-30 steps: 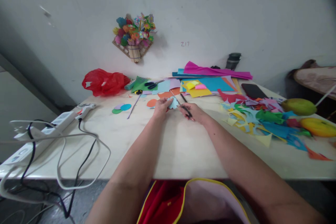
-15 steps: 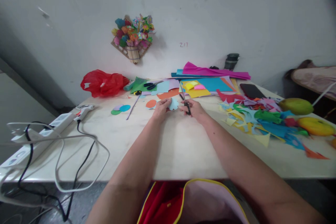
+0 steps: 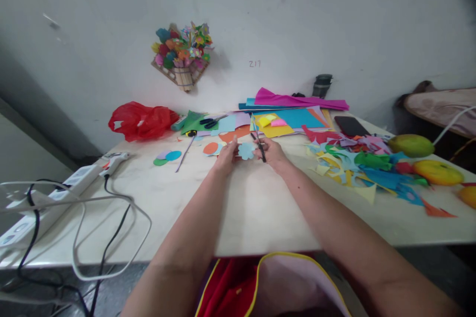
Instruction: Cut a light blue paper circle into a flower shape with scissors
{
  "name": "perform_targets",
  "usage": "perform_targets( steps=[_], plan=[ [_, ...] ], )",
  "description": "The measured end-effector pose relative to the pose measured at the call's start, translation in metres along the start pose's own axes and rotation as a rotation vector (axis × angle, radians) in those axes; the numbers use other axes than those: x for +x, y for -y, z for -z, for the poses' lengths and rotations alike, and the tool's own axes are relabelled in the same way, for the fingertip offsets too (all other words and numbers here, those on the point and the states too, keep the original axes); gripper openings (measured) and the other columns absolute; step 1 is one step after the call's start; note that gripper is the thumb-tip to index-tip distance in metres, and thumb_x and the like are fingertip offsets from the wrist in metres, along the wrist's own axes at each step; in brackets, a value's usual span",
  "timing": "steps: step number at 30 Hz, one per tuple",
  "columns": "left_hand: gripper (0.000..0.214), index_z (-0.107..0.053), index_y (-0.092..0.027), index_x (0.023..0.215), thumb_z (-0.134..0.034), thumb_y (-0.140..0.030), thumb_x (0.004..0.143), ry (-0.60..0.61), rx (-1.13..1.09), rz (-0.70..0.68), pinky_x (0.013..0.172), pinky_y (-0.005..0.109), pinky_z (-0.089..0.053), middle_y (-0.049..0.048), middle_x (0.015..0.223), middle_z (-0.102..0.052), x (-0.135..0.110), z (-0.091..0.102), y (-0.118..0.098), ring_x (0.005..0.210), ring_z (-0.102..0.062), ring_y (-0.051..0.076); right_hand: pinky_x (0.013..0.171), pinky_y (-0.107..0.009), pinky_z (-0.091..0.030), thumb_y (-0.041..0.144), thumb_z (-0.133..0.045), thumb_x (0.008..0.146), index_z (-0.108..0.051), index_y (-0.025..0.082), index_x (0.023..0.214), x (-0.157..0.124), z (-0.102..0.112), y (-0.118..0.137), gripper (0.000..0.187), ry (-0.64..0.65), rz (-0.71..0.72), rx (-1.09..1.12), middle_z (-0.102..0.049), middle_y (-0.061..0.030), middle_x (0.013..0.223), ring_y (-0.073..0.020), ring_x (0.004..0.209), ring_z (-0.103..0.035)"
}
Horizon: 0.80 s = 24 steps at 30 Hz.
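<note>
My left hand [image 3: 226, 154] pinches a small light-blue paper flower [image 3: 246, 150] over the pale table [image 3: 238, 208]. Just to its right, my right hand [image 3: 273, 152] is closed round a pair of black-handled scissors [image 3: 259, 142], whose blades point up and away. Both hands hover close together near the table's far middle. An orange paper circle [image 3: 210, 148] lies just left of my left hand.
Stacked coloured paper sheets [image 3: 293, 116] lie behind the hands, with a second pair of scissors [image 3: 210, 121]. Paper scraps [image 3: 368, 168] and mangoes [image 3: 424, 156] cover the right side. A red plastic bag [image 3: 139, 120], paper circles [image 3: 167, 157], a power strip [image 3: 48, 200] and cables sit left. A phone [image 3: 349, 125] lies far right.
The scissors have swung from lying angled toward the right to standing nearly upright beside the paper flower. My left hand has turned the flower slightly. The view has shifted a little.
</note>
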<state>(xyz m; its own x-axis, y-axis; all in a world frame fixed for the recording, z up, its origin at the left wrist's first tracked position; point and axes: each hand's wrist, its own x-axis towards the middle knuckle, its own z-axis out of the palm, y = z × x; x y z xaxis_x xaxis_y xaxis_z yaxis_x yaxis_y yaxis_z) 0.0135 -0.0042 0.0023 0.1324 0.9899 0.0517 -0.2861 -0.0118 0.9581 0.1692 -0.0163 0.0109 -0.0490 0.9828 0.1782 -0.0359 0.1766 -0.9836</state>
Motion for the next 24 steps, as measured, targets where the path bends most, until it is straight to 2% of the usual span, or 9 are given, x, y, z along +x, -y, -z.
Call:
perform_targets(
  steps=[3, 5, 8, 11, 19, 24],
  plan=[
    [0.066, -0.062, -0.011, 0.072, -0.039, -0.073, 0.067, 0.027, -0.055, 0.084, 0.054, 0.029, -0.045, 0.0084, 0.062, -0.061, 0.0007, 0.0005, -0.0031, 0.055, -0.057, 0.016, 0.045, -0.021, -0.042, 0.013, -0.068, 0.051, -0.056, 0.016, 0.084, -0.0011, -0.0006, 0.0007, 0.035, 0.020, 0.001, 0.011, -0.055, 0.0050, 0.053, -0.0081, 0.046, -0.048],
    [0.062, -0.061, -0.012, 0.068, -0.045, -0.071, 0.065, 0.047, -0.059, 0.089, 0.050, 0.028, -0.044, 0.0075, 0.059, -0.060, 0.0002, 0.0015, -0.0033, 0.052, -0.056, 0.015, 0.045, -0.022, -0.043, 0.011, -0.065, 0.053, -0.056, 0.016, 0.084, -0.0020, -0.0008, 0.0011, 0.033, 0.037, -0.006, 0.009, -0.055, 0.0050, 0.053, -0.0081, 0.045, -0.047],
    [0.032, -0.058, -0.014, 0.062, -0.071, -0.043, 0.058, 0.063, 0.012, -0.010, 0.044, 0.023, -0.037, 0.0010, 0.051, -0.056, -0.0019, 0.0026, -0.0017, 0.044, -0.050, 0.009, 0.046, -0.022, -0.043, 0.012, -0.064, 0.053, -0.056, 0.017, 0.085, -0.0020, -0.0003, 0.0005, 0.034, 0.062, -0.013, -0.007, -0.054, 0.0051, 0.052, -0.0088, 0.045, -0.047],
    [0.024, -0.059, -0.013, 0.062, -0.075, -0.029, 0.055, 0.111, 0.111, -0.010, 0.041, 0.022, -0.033, 0.0012, 0.051, -0.058, -0.0047, 0.0028, -0.0009, 0.042, -0.050, 0.009, 0.047, -0.023, -0.043, 0.014, -0.066, 0.052, -0.057, 0.017, 0.086, -0.0006, 0.0007, -0.0019, 0.036, 0.086, -0.013, -0.028, -0.054, 0.0049, 0.054, -0.0092, 0.047, -0.048],
    [0.023, -0.058, -0.013, 0.059, -0.075, -0.027, 0.053, 0.114, 0.071, -0.007, 0.046, 0.023, -0.036, 0.0010, 0.052, -0.059, -0.0069, 0.0046, -0.0043, 0.045, -0.050, 0.009, 0.047, -0.023, -0.043, 0.020, -0.070, 0.051, -0.056, 0.017, 0.088, 0.0022, 0.0024, -0.0041, 0.039, 0.067, 0.017, -0.020, -0.054, 0.0052, 0.055, -0.0085, 0.046, -0.048],
    [0.026, -0.054, -0.013, 0.058, -0.075, -0.029, 0.055, 0.075, -0.018, -0.075, 0.051, 0.022, -0.040, -0.0006, 0.053, -0.056, -0.0019, 0.0094, -0.0005, 0.049, -0.052, 0.009, 0.044, -0.022, -0.041, 0.028, -0.072, 0.055, -0.056, 0.016, 0.087, 0.0007, 0.0049, 0.0005, 0.038, 0.041, 0.012, 0.004, -0.054, 0.0046, 0.054, -0.0074, 0.043, -0.045]
  ],
)
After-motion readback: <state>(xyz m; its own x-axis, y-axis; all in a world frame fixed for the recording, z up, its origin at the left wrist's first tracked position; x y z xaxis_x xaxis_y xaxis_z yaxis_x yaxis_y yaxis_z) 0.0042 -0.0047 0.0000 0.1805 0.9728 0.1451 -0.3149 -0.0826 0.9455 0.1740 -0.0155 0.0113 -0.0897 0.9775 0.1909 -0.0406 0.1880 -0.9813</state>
